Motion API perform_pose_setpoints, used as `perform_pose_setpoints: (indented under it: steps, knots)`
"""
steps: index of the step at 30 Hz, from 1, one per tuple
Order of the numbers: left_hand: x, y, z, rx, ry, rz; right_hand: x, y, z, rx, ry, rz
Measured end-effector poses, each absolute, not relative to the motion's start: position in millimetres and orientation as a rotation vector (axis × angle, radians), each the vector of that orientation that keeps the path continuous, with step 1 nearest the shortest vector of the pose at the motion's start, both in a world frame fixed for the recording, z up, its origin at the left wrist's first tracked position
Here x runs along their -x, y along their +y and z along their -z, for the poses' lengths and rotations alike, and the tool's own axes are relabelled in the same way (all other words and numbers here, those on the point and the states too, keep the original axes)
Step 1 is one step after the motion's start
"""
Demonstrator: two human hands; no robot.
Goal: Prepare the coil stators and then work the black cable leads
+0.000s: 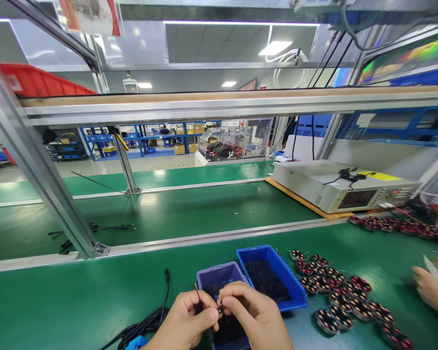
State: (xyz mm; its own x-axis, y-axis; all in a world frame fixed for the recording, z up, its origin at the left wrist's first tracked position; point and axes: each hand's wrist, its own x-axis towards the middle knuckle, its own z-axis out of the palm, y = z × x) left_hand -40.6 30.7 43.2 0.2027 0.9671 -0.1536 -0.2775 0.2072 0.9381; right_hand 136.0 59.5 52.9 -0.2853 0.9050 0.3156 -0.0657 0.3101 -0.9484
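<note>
My left hand (190,318) is closed in a pinch on a thin red-and-black wire (197,290), one end of which pokes up between the fingers. Thumb and forefinger of my right hand (257,313) pinch the same wire where the two hands meet; a small dark piece shows there, too small to name. Both hands are over a purple bin (221,270) with dark pieces inside, partly hidden by my fingers. Just beyond is a blue bin (295,296) filled with black material. A bundle of black cables (142,326) lies left of my left hand.
Several round copper-wound coils (337,287) cover the bench to the right. A co-worker's hand (434,289) holds something whitish at the right edge. Behind stands a grey bench instrument (343,187) on a wooden board. A metal frame post (47,160) rises at left.
</note>
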Motion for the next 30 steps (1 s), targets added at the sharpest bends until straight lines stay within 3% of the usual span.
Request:
perform_pose_setpoints:
  steps: [15, 30]
  knots:
    - [42.8, 30.8, -51.7, -1.045, 1.017, -1.051, -139.4, 62.8, -64.5, 0.809, -1.882, -0.963]
    - [46.0, 27.1, -51.8, -1.115, 0.939, -0.992, -152.1, 64.4, -82.2, 0.783, -2.088, -1.013]
